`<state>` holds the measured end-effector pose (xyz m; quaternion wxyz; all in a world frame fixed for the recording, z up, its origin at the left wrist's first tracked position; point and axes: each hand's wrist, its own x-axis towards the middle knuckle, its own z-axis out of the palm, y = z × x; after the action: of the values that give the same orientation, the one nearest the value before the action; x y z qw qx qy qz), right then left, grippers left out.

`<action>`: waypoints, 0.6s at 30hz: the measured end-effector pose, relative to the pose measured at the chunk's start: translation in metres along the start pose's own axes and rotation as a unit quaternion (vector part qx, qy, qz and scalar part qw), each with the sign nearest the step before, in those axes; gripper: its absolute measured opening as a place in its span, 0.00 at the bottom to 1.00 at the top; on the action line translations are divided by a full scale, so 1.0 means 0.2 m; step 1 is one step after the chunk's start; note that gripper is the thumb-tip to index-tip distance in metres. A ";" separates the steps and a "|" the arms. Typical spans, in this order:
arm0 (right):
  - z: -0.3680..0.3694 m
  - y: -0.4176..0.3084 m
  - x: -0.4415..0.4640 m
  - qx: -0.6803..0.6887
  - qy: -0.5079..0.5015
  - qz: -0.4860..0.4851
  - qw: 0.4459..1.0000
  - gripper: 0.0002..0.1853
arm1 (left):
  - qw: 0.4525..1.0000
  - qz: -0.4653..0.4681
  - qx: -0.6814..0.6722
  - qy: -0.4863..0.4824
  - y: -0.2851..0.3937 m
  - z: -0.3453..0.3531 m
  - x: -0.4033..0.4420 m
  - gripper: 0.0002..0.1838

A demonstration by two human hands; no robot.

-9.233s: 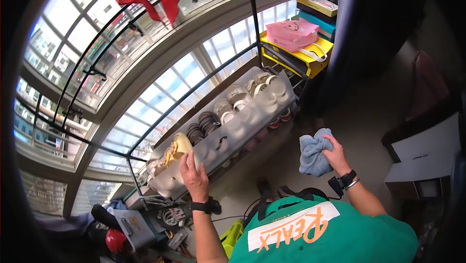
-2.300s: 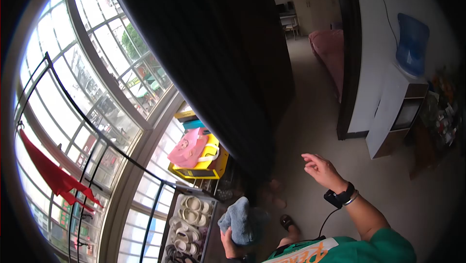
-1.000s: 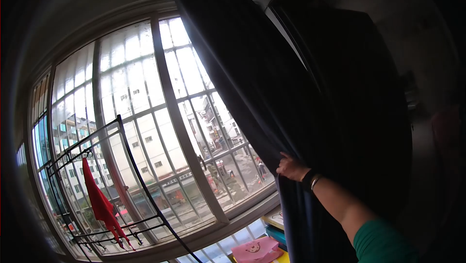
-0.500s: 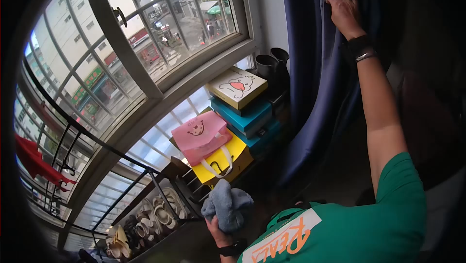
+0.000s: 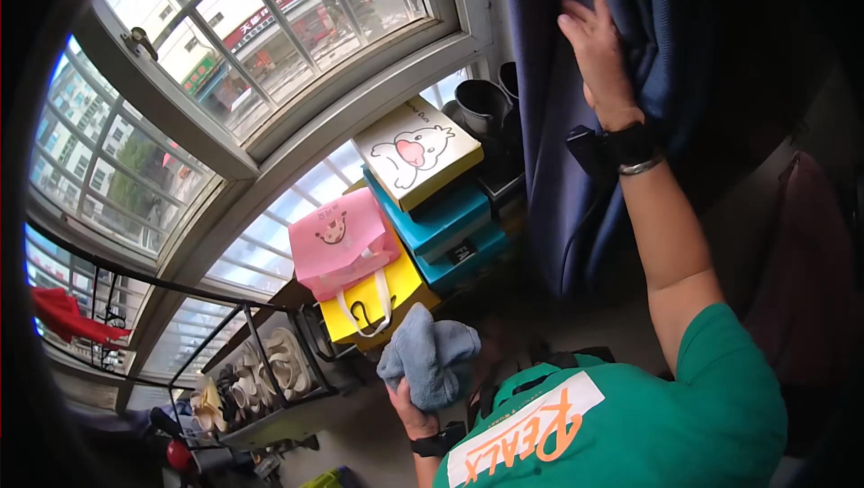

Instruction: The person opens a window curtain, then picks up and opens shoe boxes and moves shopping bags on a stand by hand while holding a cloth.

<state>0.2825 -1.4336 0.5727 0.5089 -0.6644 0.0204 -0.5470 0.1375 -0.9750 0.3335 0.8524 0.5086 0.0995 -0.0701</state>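
Note:
A crumpled grey-blue cloth [image 5: 429, 355] is bunched in my left hand [image 5: 413, 411], whose fingers wrap its lower side near my body. Part of that grip is hidden by the cloth. Up at the right, my right hand [image 5: 598, 54] lies against a dark blue curtain [image 5: 562, 191] with fingers stretched out and apart. The curtain hangs in folds beside the window [image 5: 270, 47]. Just beyond the cloth stand a yellow bag [image 5: 409, 288] and a pink bag [image 5: 335, 240] with white handles.
A box with a duck drawing [image 5: 417, 151] tops stacked teal boxes [image 5: 441, 222] below the window. Dark boots [image 5: 481, 105] stand behind them. Several shoes [image 5: 261, 375] fill a rack at the lower left, near a red cloth [image 5: 72, 315].
My right hand has moved left and slightly down across the curtain, its fingers now more stretched out. The view has shifted; my left hand still holds the cloth.

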 end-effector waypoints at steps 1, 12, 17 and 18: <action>-0.04 0.03 -0.02 -0.014 0.018 -0.025 0.999 0.36 | 1.000 0.002 -0.009 0.004 -0.02 0.02 -0.02 0.31; -0.18 -0.10 -0.19 -0.416 0.036 -0.195 0.888 0.25 | 0.999 -0.002 0.000 0.038 -0.03 -0.02 0.04 0.31; 0.16 0.08 -0.29 -0.183 -0.115 -0.026 0.976 0.18 | 0.998 -0.008 0.000 0.064 -0.03 -0.06 0.02 0.35; 0.23 0.13 -0.29 -0.109 -0.079 -0.046 0.990 0.16 | 0.998 -0.001 -0.001 0.063 -0.02 -0.06 0.01 0.35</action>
<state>0.3079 -1.3812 0.5187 0.4077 -0.7572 0.0090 -0.5102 0.1380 -0.9664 0.3233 0.8447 0.5113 0.1536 -0.0384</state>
